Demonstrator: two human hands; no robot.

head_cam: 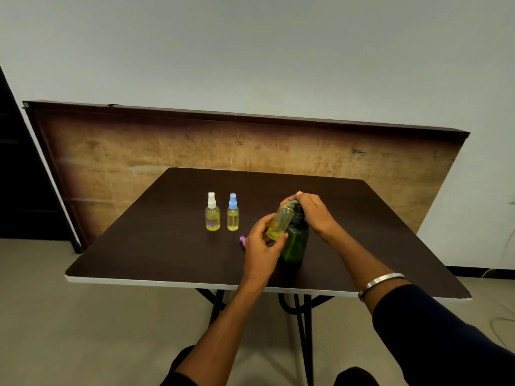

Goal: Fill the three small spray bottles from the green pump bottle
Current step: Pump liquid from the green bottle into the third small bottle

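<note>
From my head camera, my left hand [263,240] pinches the uncapped spray bottle [279,222] between thumb and fingertips, tilting it so its open mouth sits under the spout of the green pump bottle [295,242], which stands on the dark table [167,254]. My right hand [309,211] lies over the pump head, fingers curled down around it, ready to press.

I think the biggest risk is the mouth slipping off the spout as I press: it is narrow, and the yellow liquid would run down the green pump bottle or onto the table. A hard press could also rock the green pump bottle, since only my pressing hand steadies it. The light fingertip pinch might let the small bottle twist.

Left of the green pump bottle stand the white-capped spray bottle [212,213] and the blue-capped spray bottle [233,213], both upright, capped and holding yellow liquid. A pink sprayer cap [242,240] lies just beside my left hand. Both forearms reach in from the near table edge, wrists bent inward toward the green pump bottle.
</note>
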